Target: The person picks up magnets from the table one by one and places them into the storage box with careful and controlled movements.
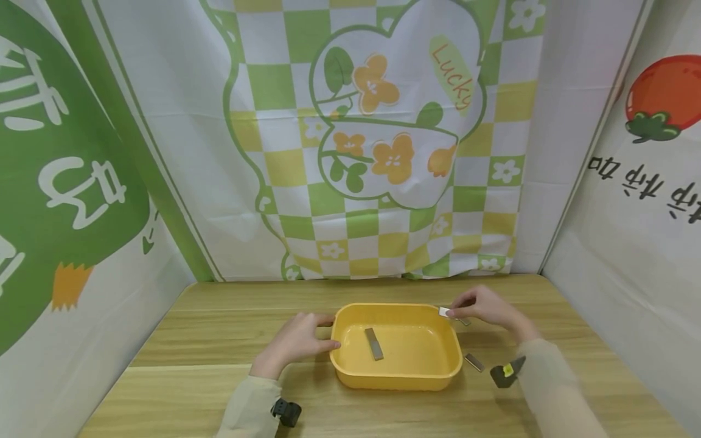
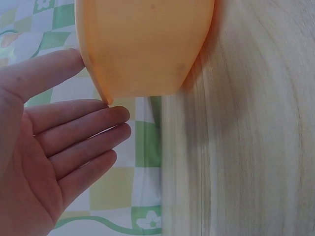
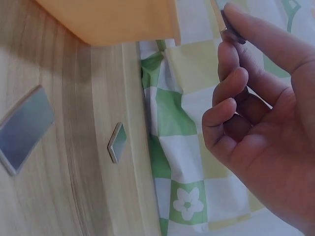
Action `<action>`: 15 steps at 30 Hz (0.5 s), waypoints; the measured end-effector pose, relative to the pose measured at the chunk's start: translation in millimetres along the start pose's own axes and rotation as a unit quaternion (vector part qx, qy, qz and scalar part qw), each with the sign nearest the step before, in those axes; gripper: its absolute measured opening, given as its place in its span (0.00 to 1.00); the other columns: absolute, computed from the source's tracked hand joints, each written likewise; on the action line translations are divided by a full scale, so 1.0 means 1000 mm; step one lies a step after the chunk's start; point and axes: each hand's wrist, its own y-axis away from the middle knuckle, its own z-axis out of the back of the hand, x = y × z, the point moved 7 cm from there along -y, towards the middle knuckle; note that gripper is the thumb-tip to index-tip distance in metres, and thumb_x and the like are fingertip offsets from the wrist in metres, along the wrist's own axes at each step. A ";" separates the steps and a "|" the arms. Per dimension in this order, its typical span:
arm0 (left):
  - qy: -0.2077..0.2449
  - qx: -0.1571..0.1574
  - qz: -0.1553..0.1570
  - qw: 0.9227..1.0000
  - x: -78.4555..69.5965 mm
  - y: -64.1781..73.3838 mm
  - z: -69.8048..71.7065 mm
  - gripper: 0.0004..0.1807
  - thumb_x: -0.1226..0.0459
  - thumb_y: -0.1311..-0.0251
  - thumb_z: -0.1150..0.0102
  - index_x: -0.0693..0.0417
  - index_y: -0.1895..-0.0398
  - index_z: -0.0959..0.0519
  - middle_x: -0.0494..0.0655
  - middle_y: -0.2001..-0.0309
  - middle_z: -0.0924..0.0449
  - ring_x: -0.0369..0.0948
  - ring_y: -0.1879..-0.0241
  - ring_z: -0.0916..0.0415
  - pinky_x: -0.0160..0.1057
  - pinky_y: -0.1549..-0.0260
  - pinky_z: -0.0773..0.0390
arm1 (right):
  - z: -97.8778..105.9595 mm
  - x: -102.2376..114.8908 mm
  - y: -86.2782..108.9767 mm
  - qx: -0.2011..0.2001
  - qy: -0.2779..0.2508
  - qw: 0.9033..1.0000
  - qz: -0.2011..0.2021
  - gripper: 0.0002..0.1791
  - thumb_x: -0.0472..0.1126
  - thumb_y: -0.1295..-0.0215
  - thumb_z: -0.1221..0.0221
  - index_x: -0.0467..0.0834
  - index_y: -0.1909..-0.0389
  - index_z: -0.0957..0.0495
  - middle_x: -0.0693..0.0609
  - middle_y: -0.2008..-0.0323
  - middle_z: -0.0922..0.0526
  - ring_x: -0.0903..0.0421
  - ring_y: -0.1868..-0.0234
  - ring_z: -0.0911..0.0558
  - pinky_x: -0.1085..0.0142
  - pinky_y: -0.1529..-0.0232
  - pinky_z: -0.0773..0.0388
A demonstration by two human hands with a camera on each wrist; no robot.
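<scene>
Basin point(image 1: 397, 382) between hands point(image 1: 296, 340) point(image 1: 487, 306); left touches rim point(image 1: 394, 375), right pinches metal strip point(image 1: 443, 312).

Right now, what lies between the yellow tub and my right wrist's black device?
In the head view, a small flat rectangular piece lies between the tub and device.

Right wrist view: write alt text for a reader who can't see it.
A right hand pinches a small thin piece beside an orange-yellow tub. Two flat, shiny pieces lie apart on a wooden table, with a checkered cloth behind.
</scene>
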 end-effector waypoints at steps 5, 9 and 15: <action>-0.001 -0.001 0.001 1.000 0.000 0.000 0.000 0.30 0.51 0.48 0.33 0.59 0.45 0.22 0.54 0.48 0.19 0.51 0.47 0.22 0.51 0.47 0.23 | -0.003 0.004 -0.004 0.007 -0.005 1.000 0.008 0.15 0.52 0.45 0.34 0.45 0.64 0.15 0.53 0.66 0.14 0.58 0.62 0.19 0.63 0.59 0.22; -0.005 -0.001 -0.002 1.000 0.000 0.000 0.000 0.30 0.51 0.48 0.33 0.59 0.45 0.22 0.54 0.48 0.19 0.51 0.47 0.22 0.51 0.48 0.23 | -0.005 0.010 -0.006 0.011 -0.004 1.000 0.025 0.15 0.51 0.44 0.34 0.45 0.64 0.15 0.53 0.66 0.13 0.60 0.64 0.19 0.65 0.60 0.23; -0.004 0.001 -0.001 1.000 0.001 0.000 0.000 0.31 0.50 0.48 0.33 0.59 0.45 0.23 0.54 0.48 0.19 0.51 0.47 0.22 0.52 0.47 0.23 | -0.007 0.015 -0.008 0.015 -0.009 1.000 0.026 0.13 0.49 0.44 0.34 0.44 0.65 0.14 0.53 0.67 0.13 0.59 0.66 0.21 0.68 0.64 0.25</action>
